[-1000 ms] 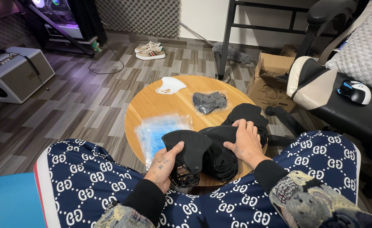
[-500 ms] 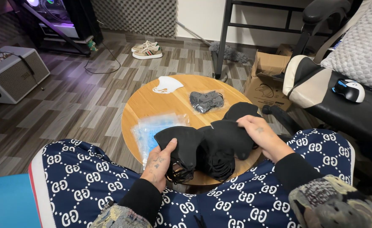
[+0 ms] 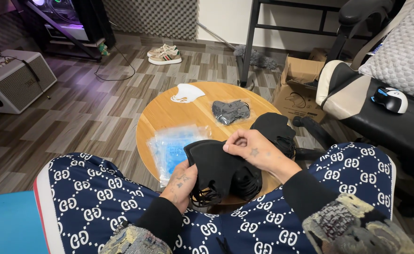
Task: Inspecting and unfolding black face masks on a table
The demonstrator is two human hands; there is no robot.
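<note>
A stack of black face masks (image 3: pixel 216 171) lies at the near edge of a small round wooden table (image 3: pixel 169 113). My left hand (image 3: pixel 181 186) grips the stack from below on its left side. My right hand (image 3: pixel 254 150) pinches the top black mask at its upper right edge. More black masks (image 3: pixel 275 129) sit piled just behind my right hand. A pile of clear blue plastic bags (image 3: pixel 174 148) rests on the table left of the stack. Farther back lie a bagged grey mask bundle (image 3: pixel 230 112) and a single white mask (image 3: pixel 186 93).
An open cardboard box (image 3: pixel 298 89) stands on the floor right of the table. A black and white chair (image 3: pixel 357 94) with a computer mouse (image 3: pixel 389 99) is at the right. A white speaker box (image 3: pixel 14 80) sits left; sneakers (image 3: pixel 164 54) lie beyond the table.
My right hand has moved left from the rear pile onto the top of the near stack and closed on the top mask. My left hand keeps its hold.
</note>
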